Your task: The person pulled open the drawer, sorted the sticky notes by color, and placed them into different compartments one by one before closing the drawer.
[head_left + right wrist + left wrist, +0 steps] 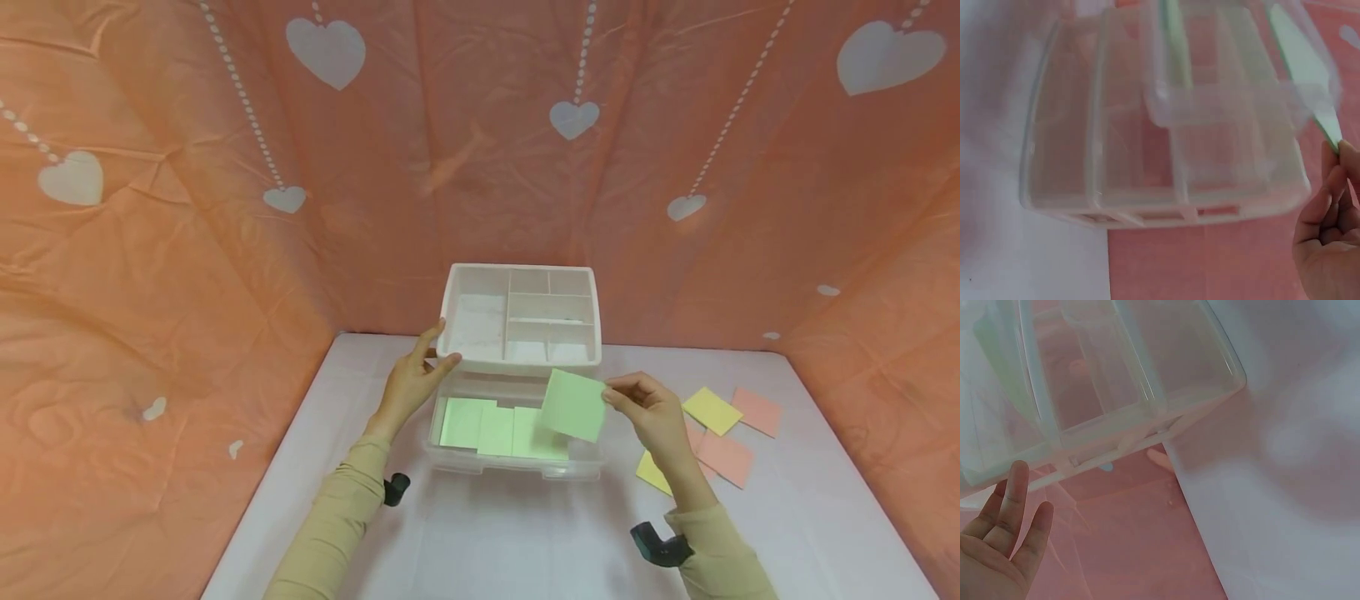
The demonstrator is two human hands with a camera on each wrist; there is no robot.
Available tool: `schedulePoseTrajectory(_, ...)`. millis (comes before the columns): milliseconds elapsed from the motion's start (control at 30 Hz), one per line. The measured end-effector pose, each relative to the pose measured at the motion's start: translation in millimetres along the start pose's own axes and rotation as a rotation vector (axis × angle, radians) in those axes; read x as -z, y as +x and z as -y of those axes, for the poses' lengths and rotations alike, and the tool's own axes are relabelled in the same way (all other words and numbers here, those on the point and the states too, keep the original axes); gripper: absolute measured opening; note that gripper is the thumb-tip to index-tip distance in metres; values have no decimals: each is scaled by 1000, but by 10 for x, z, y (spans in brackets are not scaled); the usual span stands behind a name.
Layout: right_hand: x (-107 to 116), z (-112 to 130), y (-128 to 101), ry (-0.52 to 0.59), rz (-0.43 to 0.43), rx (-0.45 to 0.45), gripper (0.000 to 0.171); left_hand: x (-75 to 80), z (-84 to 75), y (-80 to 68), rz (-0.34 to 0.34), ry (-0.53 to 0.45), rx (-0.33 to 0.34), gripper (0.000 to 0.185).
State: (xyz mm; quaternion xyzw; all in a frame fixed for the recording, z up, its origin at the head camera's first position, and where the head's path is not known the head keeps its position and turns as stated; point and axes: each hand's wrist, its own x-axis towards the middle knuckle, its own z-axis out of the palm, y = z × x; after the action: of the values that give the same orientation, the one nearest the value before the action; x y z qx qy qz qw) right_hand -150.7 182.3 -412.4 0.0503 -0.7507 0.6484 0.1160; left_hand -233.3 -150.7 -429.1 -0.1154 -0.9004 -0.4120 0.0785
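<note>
- Peach cloth printed with white hearts walls in a white worktop [525, 542] on three sides.
- Left hand [411, 385] pinches the left rim of the white divided tray [521, 317], thumb above and fingers beneath, holding it raised over the clear box [514, 433].
- Right hand [652, 410] pinches a green paper square [573, 404] by its edge, just over the box's right end.
- Green squares [495, 427] already lie flat in the box; yellow and pink squares [723, 433] wait on the worktop to the right.
- Judged step: filing green sheets; next, lowering this one flat beside the others, with the tray kept lifted.
</note>
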Motion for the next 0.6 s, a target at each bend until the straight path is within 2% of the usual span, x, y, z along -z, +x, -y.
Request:
schedulePoseTrajectory(67,-61,-31,10,-89,32,-6,18,-1,-4,-1,-2,-2,4,63)
schedulePoseTrajectory(167,-137,-81,9,-229,61,-5,13,-1,-9,-2,-1,0,5,63)
schedulePoseTrajectory(300,-203,-118,-11,-376,55,26,8,-6,-5,3,7,-3,9,63)
schedulePoseTrajectory(600,-269,-109,-43,-545,33,260,11,-4,1,11,8,-1,10,63)
